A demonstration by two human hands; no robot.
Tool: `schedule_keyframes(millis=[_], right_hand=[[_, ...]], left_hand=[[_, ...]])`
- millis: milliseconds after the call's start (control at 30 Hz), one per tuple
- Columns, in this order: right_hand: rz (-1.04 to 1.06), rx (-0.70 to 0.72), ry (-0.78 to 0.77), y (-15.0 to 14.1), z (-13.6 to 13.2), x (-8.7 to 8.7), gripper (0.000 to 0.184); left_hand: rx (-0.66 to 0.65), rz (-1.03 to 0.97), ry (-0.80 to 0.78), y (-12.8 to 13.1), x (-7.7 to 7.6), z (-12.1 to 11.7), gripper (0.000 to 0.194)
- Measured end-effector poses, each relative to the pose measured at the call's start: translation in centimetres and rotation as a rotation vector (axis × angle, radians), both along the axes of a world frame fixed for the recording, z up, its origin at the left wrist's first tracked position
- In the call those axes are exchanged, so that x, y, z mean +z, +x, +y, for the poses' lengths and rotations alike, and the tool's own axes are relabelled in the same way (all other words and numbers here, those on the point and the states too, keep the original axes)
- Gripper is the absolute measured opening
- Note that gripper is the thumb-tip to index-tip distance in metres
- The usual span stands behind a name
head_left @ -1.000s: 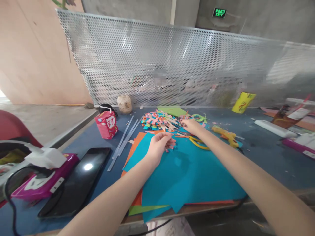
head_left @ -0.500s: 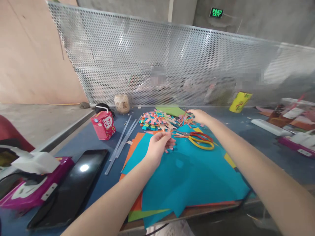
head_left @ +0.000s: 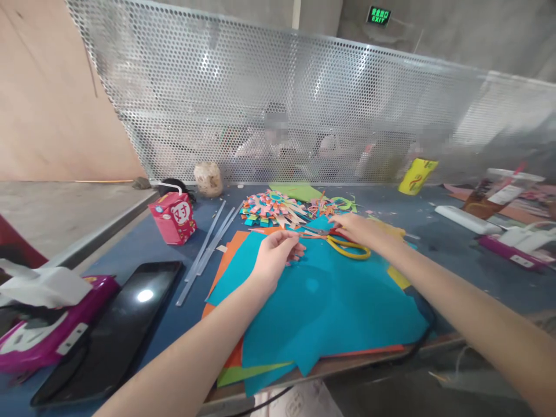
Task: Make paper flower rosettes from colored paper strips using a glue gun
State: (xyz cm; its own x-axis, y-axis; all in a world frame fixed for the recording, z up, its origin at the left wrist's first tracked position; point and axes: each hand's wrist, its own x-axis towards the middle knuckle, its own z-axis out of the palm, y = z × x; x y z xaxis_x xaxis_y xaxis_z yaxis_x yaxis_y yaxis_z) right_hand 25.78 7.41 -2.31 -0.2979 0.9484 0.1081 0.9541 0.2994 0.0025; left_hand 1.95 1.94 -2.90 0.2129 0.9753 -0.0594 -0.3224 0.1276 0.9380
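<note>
Bent fingers of my left hand pinch a thin paper strip, its pale orange end sticking out to the right. Small pink bits show under those fingers; the rest is hidden by the hand. My right hand is closed at the red handle of the scissors, partly covering it. The scissors have one red and one yellow handle and lie over blue paper sheets, blades pointing left. Behind the hands sits a pile of fringed paper flowers in pink, orange and blue.
To the left are clear glue sticks, a red drink box, a black phone and a purple power strip. A yellow cup and a drink cup stand right. A perforated metal screen edges the table's back.
My right hand has come back from the colourful paper scraps to the red scissor handle. My left hand keeps its pinch in about the same place. The view has shifted slightly.
</note>
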Motion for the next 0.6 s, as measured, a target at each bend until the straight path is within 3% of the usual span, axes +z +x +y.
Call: schedule_keyframes(millis=[133, 267, 433, 600], right_hand=[[0.036, -0.013, 0.052, -0.4, -0.5, -0.6, 0.022], [0.198, 0.016, 0.051, -1.0, -1.1, -0.9, 0.016], [0.595, -0.011, 0.05, -1.6, -0.9, -0.7, 0.021], [1.11, -0.093, -0.079, -1.7, -0.6, 1.2, 0.02]], left_hand=[[0.015, 0.009, 0.02, -0.2, 0.0, 0.0, 0.017], [0.015, 0.018, 0.031, -0.1, 0.0, 0.0, 0.017], [0.008, 0.023, 0.033, 0.0, 0.0, 0.0, 0.016], [0.003, 0.02, 0.029, -0.2, 0.1, 0.0, 0.018]])
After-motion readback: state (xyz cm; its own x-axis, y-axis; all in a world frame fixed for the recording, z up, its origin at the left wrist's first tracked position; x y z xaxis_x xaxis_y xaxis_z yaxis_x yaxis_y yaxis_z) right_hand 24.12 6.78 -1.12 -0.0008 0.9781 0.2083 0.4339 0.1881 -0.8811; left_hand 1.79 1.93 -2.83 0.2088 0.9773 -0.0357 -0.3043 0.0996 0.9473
